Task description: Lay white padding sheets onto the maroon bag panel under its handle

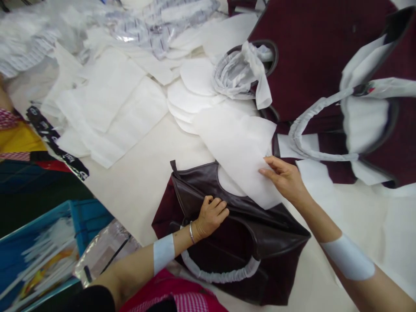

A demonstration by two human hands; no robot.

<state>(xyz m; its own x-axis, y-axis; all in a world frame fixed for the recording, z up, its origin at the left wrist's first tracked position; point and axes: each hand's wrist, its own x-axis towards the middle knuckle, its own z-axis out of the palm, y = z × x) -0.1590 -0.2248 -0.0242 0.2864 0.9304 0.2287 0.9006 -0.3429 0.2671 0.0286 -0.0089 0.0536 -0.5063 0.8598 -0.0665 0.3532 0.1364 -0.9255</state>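
Note:
A dark maroon and brown handbag (pixel 276 242) lies in front of me, its near handle (pixel 224 276) wrapped in white paper. My left hand (pixel 211 216) is closed on the bag's brown upper edge, fingers curled over it. Between the thumb and fingers of my right hand (pixel 284 177) is the edge of a white paper sheet (pixel 234 143) with a rounded outline. That sheet slants over the far side of the bag, its lower end overlapping the brown edge. Part of the bag's far opening is hidden beneath it.
Larger maroon bags (pixel 312 56) with wrapped handles stand at the right. Rounded white sheets (pixel 195 78) and square ones (pixel 107 95) lie across the table. Clear plastic wrapping (pixel 156 21) heaps at the back. A blue crate (pixel 87 216) sits lower left; another person's sleeve (pixel 8 119) shows at the left.

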